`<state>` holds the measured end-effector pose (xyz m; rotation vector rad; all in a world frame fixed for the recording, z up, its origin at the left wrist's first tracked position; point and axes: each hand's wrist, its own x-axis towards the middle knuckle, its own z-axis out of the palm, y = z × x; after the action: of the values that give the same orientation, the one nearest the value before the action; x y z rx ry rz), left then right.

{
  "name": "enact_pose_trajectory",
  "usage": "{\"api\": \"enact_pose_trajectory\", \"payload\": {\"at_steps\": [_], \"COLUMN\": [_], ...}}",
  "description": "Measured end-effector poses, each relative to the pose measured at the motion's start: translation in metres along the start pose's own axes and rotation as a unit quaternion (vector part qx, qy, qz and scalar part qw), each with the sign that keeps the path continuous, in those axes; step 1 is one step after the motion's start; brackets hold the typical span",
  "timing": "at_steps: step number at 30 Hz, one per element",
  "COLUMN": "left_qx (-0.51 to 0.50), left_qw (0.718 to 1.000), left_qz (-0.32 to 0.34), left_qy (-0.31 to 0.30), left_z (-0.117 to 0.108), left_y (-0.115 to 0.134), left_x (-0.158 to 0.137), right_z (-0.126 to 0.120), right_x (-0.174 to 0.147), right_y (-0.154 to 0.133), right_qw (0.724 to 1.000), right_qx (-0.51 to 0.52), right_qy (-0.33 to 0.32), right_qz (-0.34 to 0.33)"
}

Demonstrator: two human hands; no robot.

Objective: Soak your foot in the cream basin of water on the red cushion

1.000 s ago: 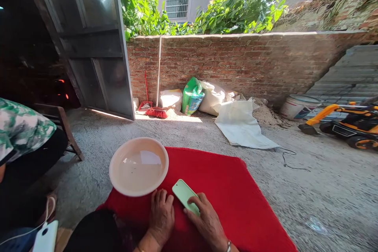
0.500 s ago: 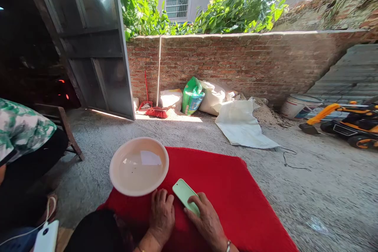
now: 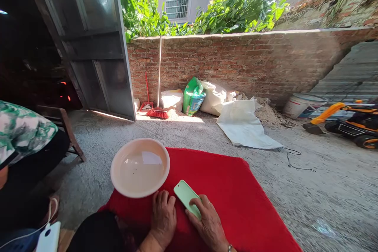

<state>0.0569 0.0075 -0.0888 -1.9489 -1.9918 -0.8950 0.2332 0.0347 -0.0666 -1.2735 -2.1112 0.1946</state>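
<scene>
A pale green phone-shaped case [image 3: 184, 193] with rounded ends and a small hole near its far end lies slanted on the red cloth [image 3: 218, 173]. My right hand [image 3: 205, 218] grips its near end, thumb on the left edge and index finger bent over the top face. Just left of it, my left hand [image 3: 163, 214] rests palm down on the cloth, its fingers loosely bent, slightly apart and holding nothing. Its fingertips are close to the rim of a pale pink basin [image 3: 115, 183]. The basin holds clear water with a bright reflection and a few dark specks.
At left sits a person in a green-and-white patterned top [image 3: 26, 134], near a white device with a cable [image 3: 49, 238]. Beyond are a metal door [image 3: 97, 47], a red broom [image 3: 158, 113], sacks [image 3: 193, 98], a white sheet [image 3: 245, 124], a bucket [image 3: 304, 106] and a toy digger [image 3: 348, 122].
The whole view has shifted very slightly. Both hands, the green case and the basin keep the same places relative to each other.
</scene>
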Motion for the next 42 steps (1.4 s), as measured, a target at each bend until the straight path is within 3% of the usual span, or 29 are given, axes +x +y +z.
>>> {"api": "enact_pose_trajectory", "payload": {"at_steps": [10, 16, 23, 28, 32, 34, 37, 40, 42], "left_qx": [0.003, -0.006, -0.026, -0.041, -0.047, -0.044, -0.044, -0.048, -0.044], "left_qw": [1.000, 1.000, 0.994, 0.985, 0.984, 0.985, 0.988, 0.990, 0.991], "left_qz": [-0.001, -0.008, -0.043, -0.060, -0.061, -0.061, -0.059, -0.049, -0.045], "left_qy": [-0.015, -0.027, -0.099, -0.154, -0.162, -0.156, -0.137, -0.119, -0.115], "left_z": [-0.006, -0.004, -0.009, -0.013, -0.013, -0.012, -0.009, -0.006, -0.006], "left_y": [0.001, 0.000, 0.007, 0.011, 0.011, 0.010, 0.008, 0.005, 0.004], "left_x": [0.000, 0.001, 0.004, 0.009, 0.011, 0.011, 0.009, 0.007, 0.006], "right_z": [-0.001, -0.002, -0.026, -0.050, -0.055, -0.048, -0.030, -0.015, -0.013], "right_x": [-0.002, 0.000, 0.006, 0.011, 0.014, 0.012, 0.007, 0.005, 0.006], "right_y": [-0.005, 0.003, 0.020, 0.046, 0.055, 0.046, 0.020, 0.002, 0.002], "right_qw": [0.999, 1.000, 0.997, 0.987, 0.979, 0.984, 0.996, 0.999, 0.999], "right_qx": [-0.013, -0.012, -0.040, -0.067, -0.041, -0.003, 0.031, -0.003, -0.029], "right_qy": [0.027, -0.008, -0.039, -0.010, 0.008, -0.002, -0.037, -0.047, -0.037], "right_qz": [-0.019, -0.001, 0.059, 0.149, 0.201, 0.179, 0.081, -0.002, -0.009]}}
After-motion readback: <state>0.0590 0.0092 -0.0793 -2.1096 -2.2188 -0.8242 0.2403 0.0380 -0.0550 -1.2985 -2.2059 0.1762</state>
